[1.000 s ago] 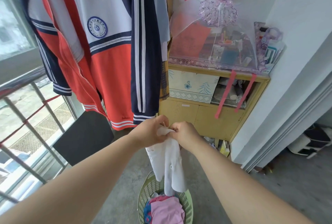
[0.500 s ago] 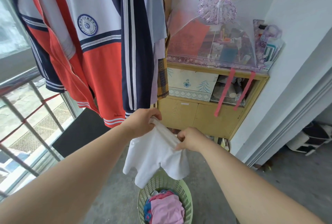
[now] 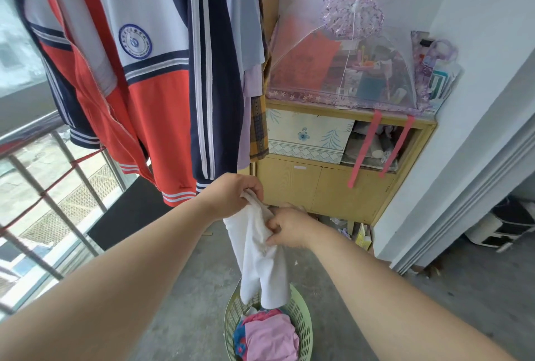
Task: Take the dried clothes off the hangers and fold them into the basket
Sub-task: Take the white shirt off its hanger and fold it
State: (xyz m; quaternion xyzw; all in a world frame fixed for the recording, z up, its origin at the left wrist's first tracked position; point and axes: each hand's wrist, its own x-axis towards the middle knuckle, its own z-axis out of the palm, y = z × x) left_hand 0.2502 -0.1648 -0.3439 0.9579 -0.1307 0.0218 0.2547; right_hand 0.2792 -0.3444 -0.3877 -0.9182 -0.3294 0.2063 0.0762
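A small white garment [image 3: 260, 262] hangs folded lengthwise above the pale green basket [image 3: 304, 317]. My left hand [image 3: 231, 195] grips its top end. My right hand [image 3: 289, 227] pinches the cloth a little lower, on its right side. Pink and blue clothes [image 3: 269, 337] lie in the basket on the concrete floor. Above left hang a red, white and navy jacket [image 3: 139, 71], navy striped trousers [image 3: 214, 85] and a pale lilac garment [image 3: 249, 42]; their hangers are out of view.
A yellow wooden cabinet [image 3: 333, 195] stands behind the basket, with a lilac mesh food cover [image 3: 347, 65] on top. A metal window railing [image 3: 34, 187] runs along the left, a black panel [image 3: 127, 213] leans below it. A white doorframe [image 3: 463, 187] rises at right.
The white garment, spread wider half a second ago, now hangs in a narrow fold. My right hand has moved in close under my left hand.
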